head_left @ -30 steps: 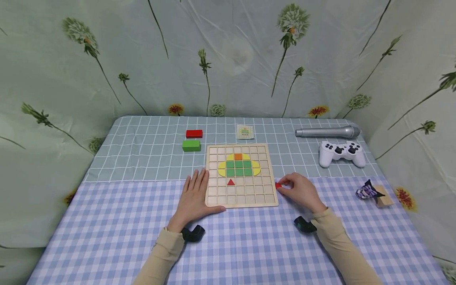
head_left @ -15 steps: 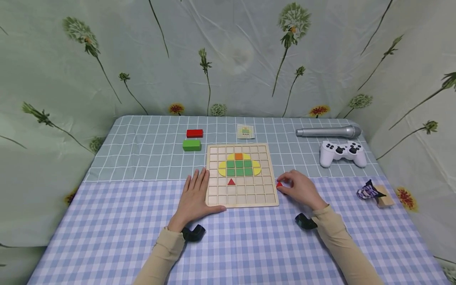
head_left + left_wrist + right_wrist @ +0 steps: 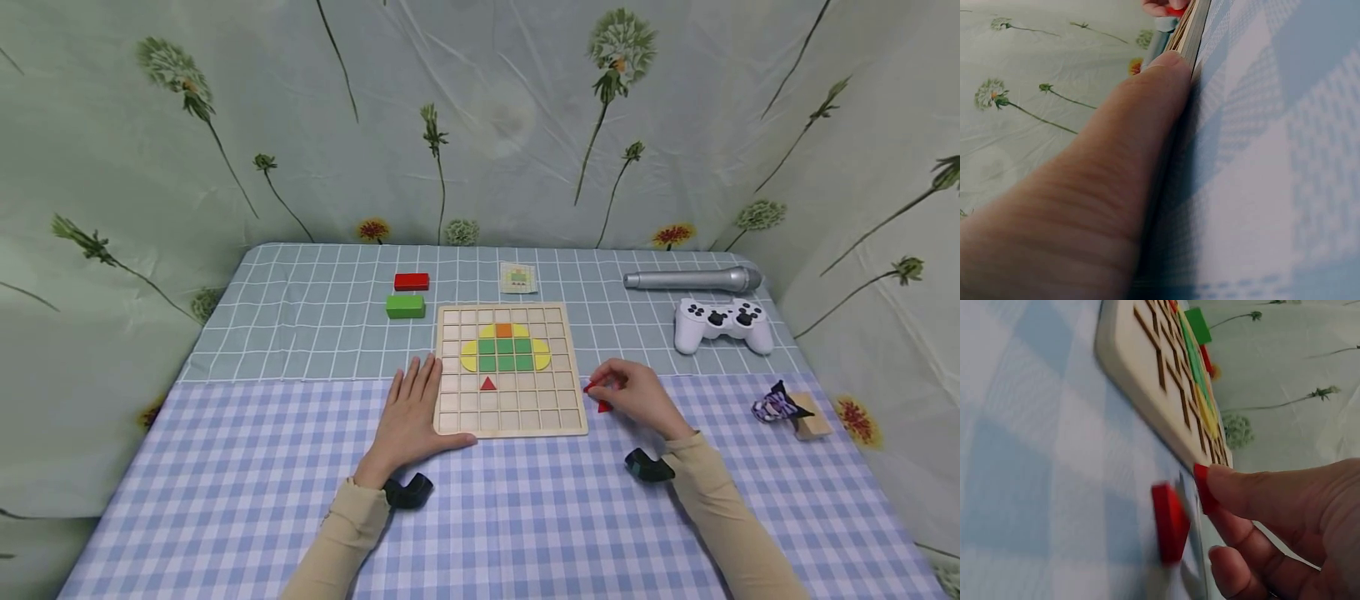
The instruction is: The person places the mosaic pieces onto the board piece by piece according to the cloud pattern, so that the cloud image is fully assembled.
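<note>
A square wooden grid board lies on the checked cloth. Green squares, yellow curved pieces, an orange square and a single red triangle sit in its cells. My left hand rests with fingers spread against the board's left side, its thumb along the near edge. Just off the right edge, my right hand pinches a small red piece between thumb and fingers. A separate red triangular block is on the cloth under that hand, partly hidden from the head view.
Behind the board lie a small pattern card, a red block and a green block. To the right are a silver microphone, a white game controller, and a purple-and-black object beside a wooden block.
My right hand has shifted slightly right, away from the board. A second red piece now shows beneath it, apart from the pinched one. My left hand has stayed still.
</note>
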Tool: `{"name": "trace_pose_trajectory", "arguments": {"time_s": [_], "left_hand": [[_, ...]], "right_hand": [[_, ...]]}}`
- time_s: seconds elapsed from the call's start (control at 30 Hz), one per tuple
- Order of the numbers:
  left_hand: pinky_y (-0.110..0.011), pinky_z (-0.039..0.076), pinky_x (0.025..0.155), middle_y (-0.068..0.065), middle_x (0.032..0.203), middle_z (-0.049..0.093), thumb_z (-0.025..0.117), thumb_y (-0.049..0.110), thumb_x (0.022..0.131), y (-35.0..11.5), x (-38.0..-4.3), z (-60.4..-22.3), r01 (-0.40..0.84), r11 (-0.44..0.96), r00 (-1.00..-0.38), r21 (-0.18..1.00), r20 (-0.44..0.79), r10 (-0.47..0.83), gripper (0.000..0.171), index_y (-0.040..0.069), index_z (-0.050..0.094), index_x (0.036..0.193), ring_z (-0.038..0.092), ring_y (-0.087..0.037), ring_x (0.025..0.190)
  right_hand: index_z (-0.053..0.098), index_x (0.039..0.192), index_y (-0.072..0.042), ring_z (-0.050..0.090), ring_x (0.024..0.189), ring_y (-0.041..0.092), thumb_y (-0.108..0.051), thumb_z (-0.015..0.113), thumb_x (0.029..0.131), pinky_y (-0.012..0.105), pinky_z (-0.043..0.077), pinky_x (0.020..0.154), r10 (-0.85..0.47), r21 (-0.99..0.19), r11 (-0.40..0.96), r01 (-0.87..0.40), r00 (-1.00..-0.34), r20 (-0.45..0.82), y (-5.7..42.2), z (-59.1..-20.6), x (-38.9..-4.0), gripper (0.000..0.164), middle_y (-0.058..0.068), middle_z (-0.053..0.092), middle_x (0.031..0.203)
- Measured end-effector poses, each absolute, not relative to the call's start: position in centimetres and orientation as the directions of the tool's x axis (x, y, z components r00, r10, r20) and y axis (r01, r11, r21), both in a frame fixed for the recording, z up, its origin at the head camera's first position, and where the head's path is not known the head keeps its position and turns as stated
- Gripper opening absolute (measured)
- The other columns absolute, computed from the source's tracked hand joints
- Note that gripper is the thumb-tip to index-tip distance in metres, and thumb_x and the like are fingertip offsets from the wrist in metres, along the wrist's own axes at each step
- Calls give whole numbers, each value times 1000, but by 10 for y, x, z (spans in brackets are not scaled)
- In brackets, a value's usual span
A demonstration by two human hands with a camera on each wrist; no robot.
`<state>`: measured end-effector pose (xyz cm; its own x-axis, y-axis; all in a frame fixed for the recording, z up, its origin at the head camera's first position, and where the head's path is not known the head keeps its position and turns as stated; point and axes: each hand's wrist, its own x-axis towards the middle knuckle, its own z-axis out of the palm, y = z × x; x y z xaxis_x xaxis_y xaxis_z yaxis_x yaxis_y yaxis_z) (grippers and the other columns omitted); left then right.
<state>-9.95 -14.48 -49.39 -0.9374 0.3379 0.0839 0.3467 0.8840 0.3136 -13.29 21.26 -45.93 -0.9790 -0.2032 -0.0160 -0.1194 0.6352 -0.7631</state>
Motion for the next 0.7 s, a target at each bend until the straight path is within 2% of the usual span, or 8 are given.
{"name": "trace_pose_trajectory", "arguments": {"time_s": [0.3, 0.43, 0.7], "left_hand": [[-45, -2, 113, -12, 157, 9, 55, 81, 68, -146, -99, -494, 344, 888, -939, 304, 80, 336, 123, 3, 10, 152, 0, -28, 143], [-44, -3, 113, -12, 157, 8, 56, 80, 68, -146, -99, -494, 344, 887, -939, 308, 79, 336, 122, 3, 11, 152, -1, -27, 143], [-43, -4, 113, -11, 158, 6, 53, 83, 68, -145, -99, -494, 338, 892, -940, 300, 66, 334, 123, 4, 9, 152, -3, -26, 143]], "right_hand": [[68, 83, -7, 49, 59, 15, -9, 78, 79, 24, 41, 47, -283, -808, 555, -200, -958, 43, 172, -452, -142, 11, -2, 64, 73], [69, 83, -10, 49, 59, 15, -11, 78, 79, 26, 41, 53, -335, -795, 556, -243, -941, 53, 147, -451, -146, 9, -5, 63, 72], [71, 81, -12, 46, 58, 13, -12, 76, 80, 25, 38, 54, -384, -771, 581, -259, -923, 20, 114, -453, -152, 6, -7, 61, 71]]}}
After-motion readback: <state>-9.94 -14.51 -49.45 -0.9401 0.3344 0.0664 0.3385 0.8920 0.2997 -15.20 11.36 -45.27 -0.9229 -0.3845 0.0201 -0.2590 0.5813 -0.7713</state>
